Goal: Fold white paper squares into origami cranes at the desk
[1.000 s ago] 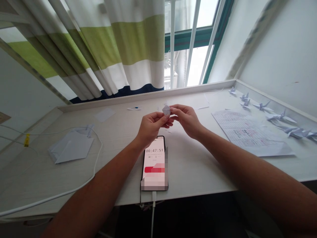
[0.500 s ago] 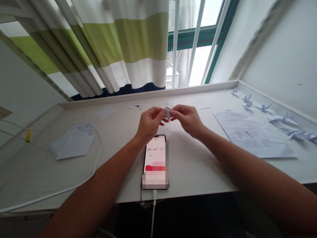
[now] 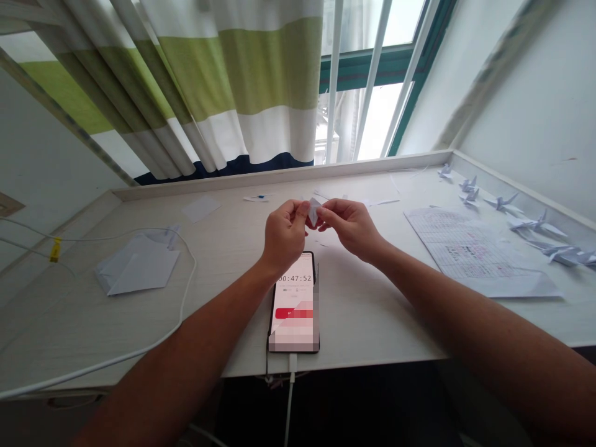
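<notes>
A small folded piece of white paper (image 3: 313,212) is held up above the desk between my two hands. My left hand (image 3: 285,231) pinches its left side between thumb and fingers. On the right side, my right hand (image 3: 349,222) grips it the same way, its thumb lying across the paper. Part of the paper is hidden behind the fingertips. Just below the hands lies a phone (image 3: 294,298) showing a running timer, its top left corner covered by my left wrist.
Several folded paper cranes (image 3: 503,203) line the desk's right edge, beside a written sheet (image 3: 470,254). Paper sheets (image 3: 144,267) lie at left, with another sheet (image 3: 201,208) behind. A white cable (image 3: 189,285) crosses my left forearm; a charging cable (image 3: 291,391) hangs from the phone.
The folded paper has turned a little and shows more of its face, with my right thumb now over it. The view has shifted slightly. Both hands keep their hold.
</notes>
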A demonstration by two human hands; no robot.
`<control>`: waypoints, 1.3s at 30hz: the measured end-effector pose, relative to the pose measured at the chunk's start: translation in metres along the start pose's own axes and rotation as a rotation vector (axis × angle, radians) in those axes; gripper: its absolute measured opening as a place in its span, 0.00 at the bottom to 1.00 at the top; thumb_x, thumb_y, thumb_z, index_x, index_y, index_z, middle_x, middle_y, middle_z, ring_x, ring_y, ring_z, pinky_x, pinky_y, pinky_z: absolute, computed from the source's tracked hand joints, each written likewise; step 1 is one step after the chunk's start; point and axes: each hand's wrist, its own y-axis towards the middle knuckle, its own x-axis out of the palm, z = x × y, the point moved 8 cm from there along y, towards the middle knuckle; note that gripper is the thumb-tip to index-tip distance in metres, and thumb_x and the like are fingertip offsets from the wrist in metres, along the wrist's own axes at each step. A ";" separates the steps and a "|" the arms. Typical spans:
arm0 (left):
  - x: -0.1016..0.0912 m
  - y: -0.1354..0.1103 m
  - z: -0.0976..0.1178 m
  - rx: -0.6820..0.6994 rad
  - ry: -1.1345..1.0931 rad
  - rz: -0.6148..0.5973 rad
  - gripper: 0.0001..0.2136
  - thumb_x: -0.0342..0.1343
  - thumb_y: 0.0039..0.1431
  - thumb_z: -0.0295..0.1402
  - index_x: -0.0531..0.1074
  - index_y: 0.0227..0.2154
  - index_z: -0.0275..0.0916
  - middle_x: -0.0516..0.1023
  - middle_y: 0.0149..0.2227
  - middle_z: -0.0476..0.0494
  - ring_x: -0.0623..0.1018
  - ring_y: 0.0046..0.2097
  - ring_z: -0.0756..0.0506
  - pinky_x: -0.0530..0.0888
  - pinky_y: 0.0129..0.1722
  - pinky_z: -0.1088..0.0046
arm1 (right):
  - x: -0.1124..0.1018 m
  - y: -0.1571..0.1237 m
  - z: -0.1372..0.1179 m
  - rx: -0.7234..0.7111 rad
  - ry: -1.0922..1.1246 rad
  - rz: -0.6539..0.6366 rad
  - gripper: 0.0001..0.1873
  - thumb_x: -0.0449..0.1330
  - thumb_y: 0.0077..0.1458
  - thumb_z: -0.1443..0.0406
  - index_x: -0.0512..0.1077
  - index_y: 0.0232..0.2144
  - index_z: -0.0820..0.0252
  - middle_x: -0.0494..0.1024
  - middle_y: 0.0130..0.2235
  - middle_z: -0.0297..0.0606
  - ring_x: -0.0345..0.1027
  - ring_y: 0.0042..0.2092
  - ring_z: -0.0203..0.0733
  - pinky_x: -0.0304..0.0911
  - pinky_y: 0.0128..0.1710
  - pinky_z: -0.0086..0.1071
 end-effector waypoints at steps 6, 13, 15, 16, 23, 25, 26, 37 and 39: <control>-0.002 -0.001 0.007 0.071 0.111 0.066 0.17 0.55 0.73 0.44 0.74 0.31 0.39 0.77 0.25 0.48 0.74 0.26 0.50 0.70 0.28 0.72 | 0.005 -0.001 -0.001 -0.001 -0.045 -0.042 0.20 0.70 0.58 0.48 0.79 0.30 0.59 0.79 0.30 0.36 0.71 0.34 0.38 0.69 0.38 0.36; -0.001 -0.004 0.007 0.065 0.110 0.105 0.17 0.56 0.72 0.46 0.72 0.30 0.39 0.75 0.25 0.49 0.71 0.25 0.50 0.66 0.26 0.73 | 0.007 -0.002 -0.002 -0.001 -0.117 -0.062 0.22 0.69 0.59 0.48 0.76 0.28 0.60 0.76 0.29 0.35 0.69 0.33 0.38 0.66 0.36 0.36; -0.001 -0.004 0.006 0.038 0.109 0.109 0.17 0.56 0.72 0.45 0.72 0.30 0.39 0.75 0.25 0.50 0.71 0.25 0.50 0.66 0.26 0.73 | 0.007 -0.002 -0.002 -0.002 -0.118 -0.052 0.23 0.69 0.58 0.47 0.75 0.27 0.60 0.75 0.28 0.34 0.68 0.32 0.38 0.65 0.35 0.35; -0.001 -0.005 0.005 0.022 0.111 0.111 0.17 0.56 0.72 0.44 0.71 0.30 0.39 0.75 0.25 0.50 0.71 0.25 0.50 0.66 0.26 0.73 | 0.007 -0.002 -0.002 -0.002 -0.112 -0.045 0.23 0.69 0.58 0.46 0.74 0.27 0.60 0.75 0.28 0.34 0.68 0.32 0.38 0.66 0.35 0.35; -0.001 -0.004 0.001 -0.016 0.100 0.110 0.18 0.55 0.72 0.47 0.70 0.31 0.40 0.75 0.26 0.49 0.73 0.27 0.50 0.66 0.27 0.73 | 0.015 -0.004 0.000 0.023 -0.066 -0.078 0.26 0.69 0.57 0.43 0.75 0.29 0.59 0.77 0.30 0.35 0.71 0.33 0.38 0.70 0.36 0.34; 0.001 -0.004 0.000 -0.025 0.074 0.091 0.18 0.55 0.72 0.48 0.70 0.31 0.40 0.75 0.26 0.49 0.73 0.27 0.50 0.66 0.26 0.73 | 0.016 -0.005 0.000 0.036 -0.087 -0.084 0.26 0.69 0.57 0.43 0.75 0.28 0.60 0.77 0.29 0.35 0.72 0.33 0.39 0.70 0.35 0.34; 0.003 -0.004 -0.002 -0.032 0.056 0.076 0.18 0.54 0.72 0.48 0.70 0.32 0.40 0.74 0.25 0.49 0.72 0.26 0.50 0.66 0.26 0.73 | 0.016 -0.005 -0.001 0.037 -0.099 -0.084 0.26 0.69 0.57 0.43 0.74 0.28 0.59 0.77 0.29 0.35 0.72 0.33 0.39 0.69 0.35 0.34; 0.013 0.004 -0.019 -0.127 -0.194 -0.095 0.14 0.64 0.65 0.45 0.75 0.36 0.38 0.79 0.34 0.45 0.78 0.36 0.48 0.74 0.31 0.75 | 0.001 0.001 0.009 0.061 -0.079 -0.058 0.25 0.69 0.57 0.44 0.79 0.30 0.60 0.80 0.31 0.37 0.74 0.33 0.39 0.72 0.36 0.35; 0.011 0.006 -0.024 -0.172 -0.237 -0.096 0.15 0.64 0.64 0.46 0.75 0.34 0.38 0.80 0.33 0.45 0.78 0.35 0.48 0.75 0.32 0.74 | -0.001 0.002 0.010 0.068 -0.198 -0.090 0.26 0.67 0.58 0.42 0.79 0.29 0.60 0.81 0.30 0.39 0.74 0.32 0.40 0.72 0.36 0.38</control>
